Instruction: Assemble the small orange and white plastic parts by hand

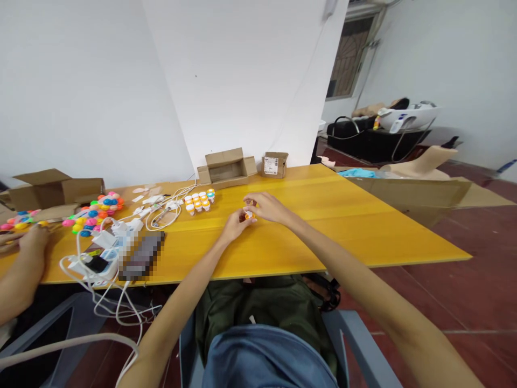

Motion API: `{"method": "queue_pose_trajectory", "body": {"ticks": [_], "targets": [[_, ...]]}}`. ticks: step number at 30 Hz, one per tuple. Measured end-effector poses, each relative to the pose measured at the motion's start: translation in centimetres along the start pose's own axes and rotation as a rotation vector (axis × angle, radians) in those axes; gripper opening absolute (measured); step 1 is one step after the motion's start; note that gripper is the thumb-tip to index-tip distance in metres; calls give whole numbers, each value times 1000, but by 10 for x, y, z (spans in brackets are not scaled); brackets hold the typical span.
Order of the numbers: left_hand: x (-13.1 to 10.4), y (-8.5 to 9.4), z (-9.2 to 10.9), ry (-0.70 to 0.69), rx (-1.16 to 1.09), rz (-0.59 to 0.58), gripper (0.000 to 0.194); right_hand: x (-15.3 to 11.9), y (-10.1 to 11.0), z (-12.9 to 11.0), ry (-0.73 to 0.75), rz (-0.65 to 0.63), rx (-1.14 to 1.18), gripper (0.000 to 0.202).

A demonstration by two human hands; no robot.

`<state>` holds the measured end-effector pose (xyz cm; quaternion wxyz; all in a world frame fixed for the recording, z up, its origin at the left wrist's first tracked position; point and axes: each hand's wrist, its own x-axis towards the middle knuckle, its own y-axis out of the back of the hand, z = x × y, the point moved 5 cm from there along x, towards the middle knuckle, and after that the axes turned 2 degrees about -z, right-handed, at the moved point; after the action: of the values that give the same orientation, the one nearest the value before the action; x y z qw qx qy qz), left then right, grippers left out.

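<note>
Over the yellow table (291, 237), my left hand (234, 226) pinches a small white-and-orange piece (249, 215). It resembles the pieces grouped on the table, but its exact kind is too small to make out. My right hand (264, 207) bends over the same piece from above and the right, thumb and fingers closed at its top. Fingers partly hide the piece. Left of my hands stands a tight group of small white pieces with orange bands (197, 202). At its back right corner is one with a teal band (210, 195).
Two open cardboard boxes (226, 168) (274, 165) stand against the wall. Leftward lie white cables (177, 207), a power strip (107, 264), a blurred-out phone (142, 256) and colourful ball clusters (91, 218). Another person's hand (34, 240) is at far left, near a larger box (56, 191).
</note>
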<state>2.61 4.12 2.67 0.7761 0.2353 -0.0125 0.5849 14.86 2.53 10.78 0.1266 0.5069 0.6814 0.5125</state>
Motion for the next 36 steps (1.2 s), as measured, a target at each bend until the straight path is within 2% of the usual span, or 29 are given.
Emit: {"method": "queue_pose_trajectory", "body": {"ticks": [4, 11, 29, 33, 36], "targets": [[0, 0, -2, 11, 28, 11, 29, -4, -2, -5, -12, -62, -92, 22], [0, -2, 0, -21, -9, -14, 25, -6, -7, -4, 44, -119, -125, 20], [0, -3, -3, 27, -110, -22, 34, -11, -10, 12, -9, -107, 57, 22], [1, -3, -3, 23, -113, -35, 35, -10, -11, 15, 14, -131, 98, 22], [1, -4, -4, 27, -112, -45, 35, -8, -13, 16, 51, -152, 104, 28]]}}
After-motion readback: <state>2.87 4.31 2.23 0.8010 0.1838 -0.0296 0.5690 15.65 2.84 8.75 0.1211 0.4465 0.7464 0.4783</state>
